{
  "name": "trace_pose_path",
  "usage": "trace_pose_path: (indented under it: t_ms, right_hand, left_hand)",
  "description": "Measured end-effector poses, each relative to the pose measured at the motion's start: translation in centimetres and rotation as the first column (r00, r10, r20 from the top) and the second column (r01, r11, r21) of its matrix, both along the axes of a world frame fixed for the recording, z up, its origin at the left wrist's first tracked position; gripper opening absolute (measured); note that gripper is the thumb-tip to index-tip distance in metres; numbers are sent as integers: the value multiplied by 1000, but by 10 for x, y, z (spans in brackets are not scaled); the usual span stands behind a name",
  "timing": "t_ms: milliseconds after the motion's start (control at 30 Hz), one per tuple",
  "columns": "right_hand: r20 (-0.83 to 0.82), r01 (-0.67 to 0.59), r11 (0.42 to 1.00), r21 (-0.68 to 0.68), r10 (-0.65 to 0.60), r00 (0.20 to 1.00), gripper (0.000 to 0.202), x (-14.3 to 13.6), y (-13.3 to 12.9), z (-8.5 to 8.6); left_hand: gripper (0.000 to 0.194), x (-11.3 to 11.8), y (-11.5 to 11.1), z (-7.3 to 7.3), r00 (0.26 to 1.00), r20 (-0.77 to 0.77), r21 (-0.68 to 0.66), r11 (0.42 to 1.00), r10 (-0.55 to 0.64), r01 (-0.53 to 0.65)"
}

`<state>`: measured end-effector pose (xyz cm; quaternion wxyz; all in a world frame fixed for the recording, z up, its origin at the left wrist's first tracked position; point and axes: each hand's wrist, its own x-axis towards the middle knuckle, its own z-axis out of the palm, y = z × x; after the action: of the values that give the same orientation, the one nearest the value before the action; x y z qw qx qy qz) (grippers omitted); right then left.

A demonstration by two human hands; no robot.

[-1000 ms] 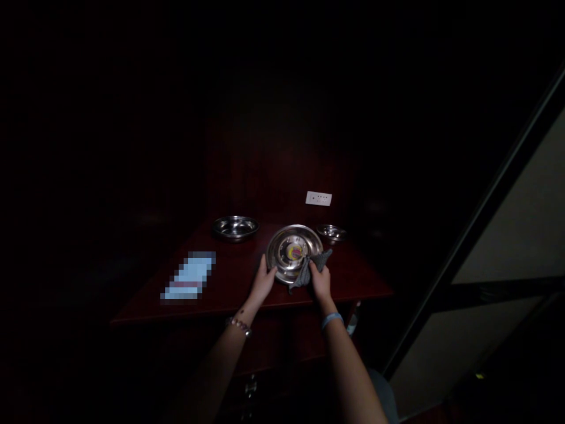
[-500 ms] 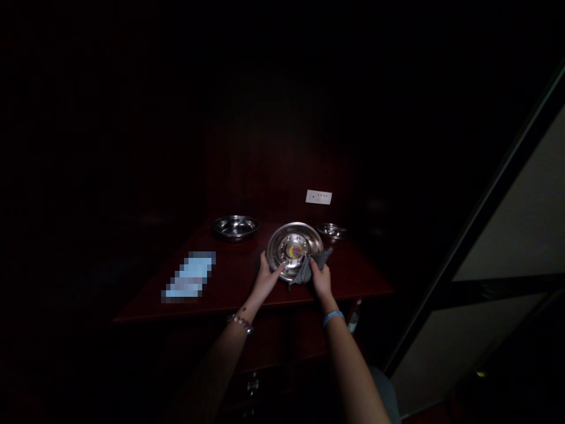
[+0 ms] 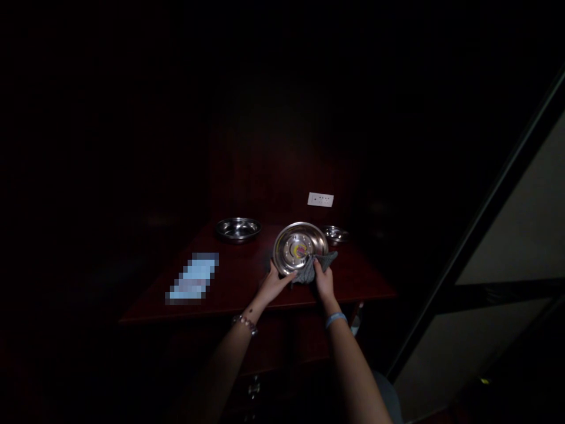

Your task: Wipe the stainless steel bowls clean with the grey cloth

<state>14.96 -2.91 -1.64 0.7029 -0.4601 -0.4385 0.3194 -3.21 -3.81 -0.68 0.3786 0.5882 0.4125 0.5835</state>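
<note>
A shiny steel bowl with a round yellow and pink sticker in its base is held up, its inside tilted toward me. My left hand grips its lower left rim, thumb on the near edge. At the lower right, my right hand is closed on a grey cloth pressed against the bowl's rim, the thumb on the cloth. The fingers behind the bowl and cloth are hidden. Behind it on the right sits a smaller steel bowl, partly covered. Another wide steel bowl rests at the back left.
The dark red wooden desk carries a blurred-out bluish flat item on its left. A white wall socket is behind. Drawer handles show below the front edge, and a bottle stands under the right side.
The bowl has turned a little between my hands, its sticker showing at a new angle. My left hand has slid lower along the rim. The whole view has shifted slightly.
</note>
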Motion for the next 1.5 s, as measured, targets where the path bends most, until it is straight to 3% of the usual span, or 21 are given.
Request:
trace_pose_path:
  t_ms: [133, 300, 500, 733, 933, 1067, 1233, 1500]
  right_hand:
    - [45, 24, 1000, -9, -24, 999, 56, -1, -2, 0]
    - [121, 19, 999, -33, -14, 992, 53, -4, -4, 1]
    - [104, 35, 999, -11, -34, 994, 52, -3, -1, 0]
    - [150, 14, 1000, -7, -13, 989, 47, -6, 0, -1]
    - [115, 38, 999, -21, -35, 993, 49, -1, 0, -3]
    - [76, 40, 999, -18, -38, 996, 49, 0, -2, -1]
    - [71, 27, 999, -19, -26, 997, 48, -2, -3, 0]
    - [64, 14, 1000, 14, -15, 998, 51, -4, -2, 0]
  left_hand:
    - [87, 0, 0, 0, 998, 8, -26, 998, -55, 55]
    - [72, 1, 13, -5, 998, 62, 22, 1000, -12, 10]
    - [59, 2, 19, -7, 988, 146, -15, 999, -43, 46]
    - [64, -5, 5, 4, 944, 306, 105, 981, 123, -162]
    - [52, -4, 6, 4, 978, 193, 39, 996, 73, -82]
    - [70, 0, 6, 1, 992, 123, 57, 998, 3, -10]
    - [92, 0, 5, 0, 996, 88, 31, 1000, 0, -3]
    - [76, -3, 18, -7, 993, 118, 62, 998, -16, 8]
